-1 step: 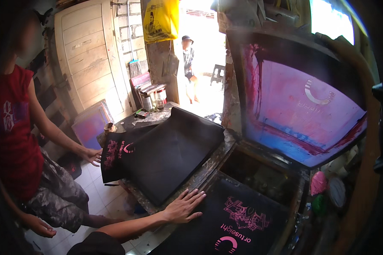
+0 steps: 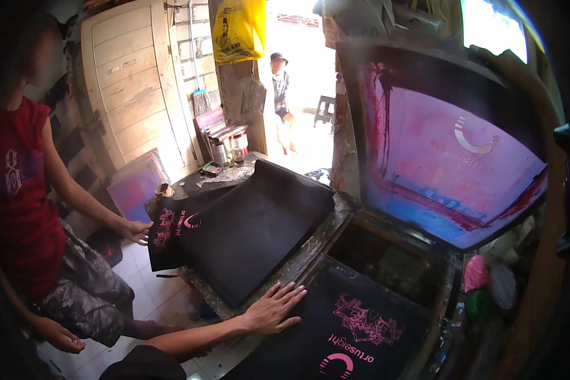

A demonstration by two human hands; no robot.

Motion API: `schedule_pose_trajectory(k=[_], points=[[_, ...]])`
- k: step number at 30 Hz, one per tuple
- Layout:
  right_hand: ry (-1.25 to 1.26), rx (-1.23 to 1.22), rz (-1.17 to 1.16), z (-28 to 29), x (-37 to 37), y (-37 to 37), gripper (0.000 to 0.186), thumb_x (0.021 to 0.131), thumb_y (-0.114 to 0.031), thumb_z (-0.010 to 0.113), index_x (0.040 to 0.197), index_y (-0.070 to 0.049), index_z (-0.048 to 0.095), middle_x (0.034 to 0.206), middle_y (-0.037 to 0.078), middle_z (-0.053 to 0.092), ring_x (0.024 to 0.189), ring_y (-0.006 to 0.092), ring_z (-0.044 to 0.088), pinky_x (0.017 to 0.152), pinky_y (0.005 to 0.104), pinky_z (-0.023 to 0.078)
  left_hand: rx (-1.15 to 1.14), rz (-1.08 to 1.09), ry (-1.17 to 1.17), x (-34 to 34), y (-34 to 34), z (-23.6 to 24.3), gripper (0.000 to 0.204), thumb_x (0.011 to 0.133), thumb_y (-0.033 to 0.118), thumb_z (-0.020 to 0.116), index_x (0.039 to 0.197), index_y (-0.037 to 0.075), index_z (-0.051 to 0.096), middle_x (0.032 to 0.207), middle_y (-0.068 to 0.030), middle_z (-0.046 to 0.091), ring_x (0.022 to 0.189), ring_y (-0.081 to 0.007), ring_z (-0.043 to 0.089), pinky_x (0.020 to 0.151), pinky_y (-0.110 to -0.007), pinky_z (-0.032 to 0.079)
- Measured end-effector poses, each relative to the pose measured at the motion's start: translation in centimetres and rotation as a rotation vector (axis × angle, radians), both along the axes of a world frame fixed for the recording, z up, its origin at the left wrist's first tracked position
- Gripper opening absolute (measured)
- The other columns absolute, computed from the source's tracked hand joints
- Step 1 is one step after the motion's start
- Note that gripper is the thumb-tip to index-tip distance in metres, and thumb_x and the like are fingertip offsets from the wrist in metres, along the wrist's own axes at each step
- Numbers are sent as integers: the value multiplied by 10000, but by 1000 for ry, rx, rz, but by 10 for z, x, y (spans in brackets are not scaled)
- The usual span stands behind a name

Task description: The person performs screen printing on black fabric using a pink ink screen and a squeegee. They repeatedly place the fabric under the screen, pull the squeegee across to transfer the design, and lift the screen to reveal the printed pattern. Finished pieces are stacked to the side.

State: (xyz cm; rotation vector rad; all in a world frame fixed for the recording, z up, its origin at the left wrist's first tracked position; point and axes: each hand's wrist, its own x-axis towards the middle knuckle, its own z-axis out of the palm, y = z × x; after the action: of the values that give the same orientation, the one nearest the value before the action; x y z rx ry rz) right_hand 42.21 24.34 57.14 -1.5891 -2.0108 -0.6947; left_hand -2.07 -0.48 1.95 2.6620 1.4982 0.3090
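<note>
My left hand [image 2: 275,310] lies flat with fingers spread, palm down, on the near left edge of a black sheet [image 2: 310,345] printed in pink with line art, lettering and a broken ring. At the upper right, my right hand [image 2: 501,68] is closed on the top edge of a silk-screen frame [image 2: 525,120], though shadow dims its fingers. The frame stands tilted up on its far side, its mesh stained pink, purple and blue. Left of the printed sheet, a larger black sheet [image 2: 253,221] covers the worktop, with another pink print at its left end.
A co-worker in a red top [image 2: 25,190] stands at the left, one hand [image 2: 136,232] at the larger sheet's printed end. Paint cans [image 2: 218,153] stand at the back. Pink [image 2: 475,272] and green bundles lie at the right. Someone sits outside the doorway.
</note>
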Motion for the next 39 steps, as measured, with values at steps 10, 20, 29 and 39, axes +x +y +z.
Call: schedule_pose_trajectory(k=[10,20,29,39], points=[[78,89,71,-9,-5,-8,813,902,-771,587,788,25,711,579,137,608,561,240,612,656,424,515,-22,6,24,2,0,-1,769,1100,579,338,1670,75,221,1725,-145,257,1616,-331,152,1314,-522,68],[176,300,164,-42,-26,-46,904,883,-832,581,671,31,749,562,170,636,552,280,651,710,438,556,40,-68,169,6,-2,3,597,1108,444,445,1596,104,396,1664,-123,364,1558,-325,289,1273,-540,197],[197,106,82,-48,-36,-82,896,857,-854,562,833,11,794,828,251,749,804,356,756,798,483,560,-665,323,-1133,46,-6,78,270,1066,132,582,1297,12,655,1150,-28,702,1064,-126,638,941,-306,523],[94,1,53,-30,-43,-82,827,924,-740,551,1173,22,758,1299,267,692,1250,401,649,1059,447,487,-152,509,-1025,-152,100,180,513,961,193,651,1399,-69,602,1268,-155,713,1164,-226,659,1072,-323,471]])
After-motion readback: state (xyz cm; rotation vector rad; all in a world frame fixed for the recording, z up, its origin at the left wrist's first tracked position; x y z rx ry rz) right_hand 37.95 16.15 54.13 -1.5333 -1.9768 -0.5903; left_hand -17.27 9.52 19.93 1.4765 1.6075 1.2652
